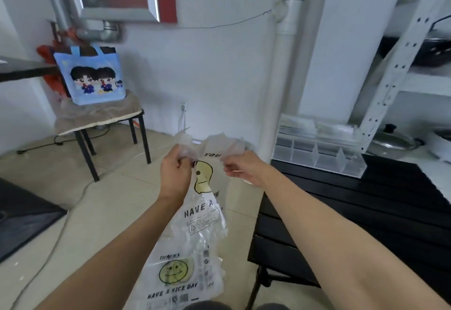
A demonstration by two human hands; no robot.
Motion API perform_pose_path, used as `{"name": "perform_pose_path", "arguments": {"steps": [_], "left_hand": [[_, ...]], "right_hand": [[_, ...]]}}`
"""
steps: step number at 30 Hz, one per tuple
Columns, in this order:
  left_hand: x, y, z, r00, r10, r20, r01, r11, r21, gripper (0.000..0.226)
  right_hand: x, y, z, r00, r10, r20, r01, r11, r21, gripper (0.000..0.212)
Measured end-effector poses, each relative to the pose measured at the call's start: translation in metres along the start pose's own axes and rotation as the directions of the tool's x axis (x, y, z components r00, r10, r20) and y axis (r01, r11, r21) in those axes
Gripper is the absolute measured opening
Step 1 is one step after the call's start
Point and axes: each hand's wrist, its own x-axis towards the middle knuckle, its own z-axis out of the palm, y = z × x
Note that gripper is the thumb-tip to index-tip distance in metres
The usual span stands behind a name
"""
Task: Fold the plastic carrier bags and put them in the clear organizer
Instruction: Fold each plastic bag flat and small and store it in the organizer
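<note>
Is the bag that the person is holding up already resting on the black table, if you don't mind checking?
No, the plastic bag hangs in the air from both hands, left hand and right hand, left of the black table.

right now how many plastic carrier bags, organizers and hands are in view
plastic carrier bags: 2, held bag, lower bag
clear organizer: 1
hands: 2, left hand, right hand
total: 5

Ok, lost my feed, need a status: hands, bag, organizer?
Left hand and right hand each pinch a handle. Carrier bag hangs unfolded. Clear organizer on black table, unobstructed.
</note>
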Motion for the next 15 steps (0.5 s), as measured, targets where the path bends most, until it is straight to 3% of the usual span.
{"name": "perform_pose_path", "arguments": {"steps": [2,4,6,8,11,13,15], "left_hand": [[-0.001,0.011,0.007,0.983,0.168,0.07,-0.18,0.957,0.229,0.014],[0.002,0.016,0.012,0.945,0.311,0.102,-0.323,0.837,0.442,0.009],[0.004,0.028,0.021,0.917,0.378,0.128,-0.374,0.701,0.607,0.012],[0.005,0.04,0.033,0.907,0.398,0.135,-0.381,0.641,0.666,0.012],[-0.003,0.061,0.058,0.955,0.284,0.083,-0.282,0.789,0.545,0.016],[-0.012,0.069,0.075,0.971,0.228,0.07,-0.238,0.904,0.356,0.023],[-0.023,0.073,0.091,0.97,0.188,0.153,-0.206,0.973,0.107,0.032]], "right_hand": [[-0.019,-0.011,-0.018,0.986,-0.109,-0.128,0.103,0.993,-0.051,0.02],[-0.034,-0.019,-0.038,0.953,-0.195,-0.231,0.179,0.98,-0.088,0.02],[-0.049,-0.026,-0.06,0.911,-0.271,-0.311,0.256,0.963,-0.088,0.02],[-0.064,-0.032,-0.081,0.859,-0.337,-0.386,0.323,0.941,-0.101,0.018],[-0.09,-0.041,-0.104,0.77,-0.402,-0.496,0.374,0.914,-0.16,0.014],[-0.101,-0.043,-0.121,0.727,-0.416,-0.546,0.368,0.908,-0.202,0.014],[-0.11,-0.039,-0.136,0.695,-0.415,-0.587,0.364,0.907,-0.21,0.018]]}}
